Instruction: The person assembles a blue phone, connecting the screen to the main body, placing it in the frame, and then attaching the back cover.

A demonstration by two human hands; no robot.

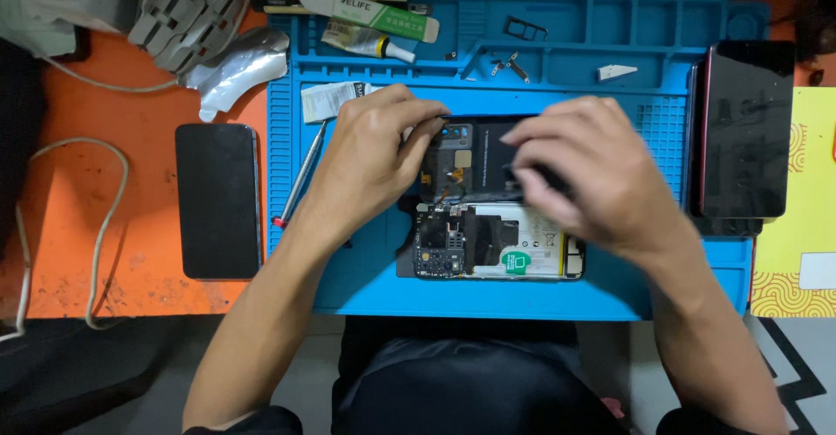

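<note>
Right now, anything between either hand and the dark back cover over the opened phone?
No. The left hand and right hand both grip the back cover at its ends, above the opened phone. Nothing visible lies between.

Two bare hands, the left hand and the right hand, work over one blue repair mat. One opened phone and one dark back cover lie there, alongside one screwdriver, two glue tubes, one intact black phone and one dark tablet.
</note>
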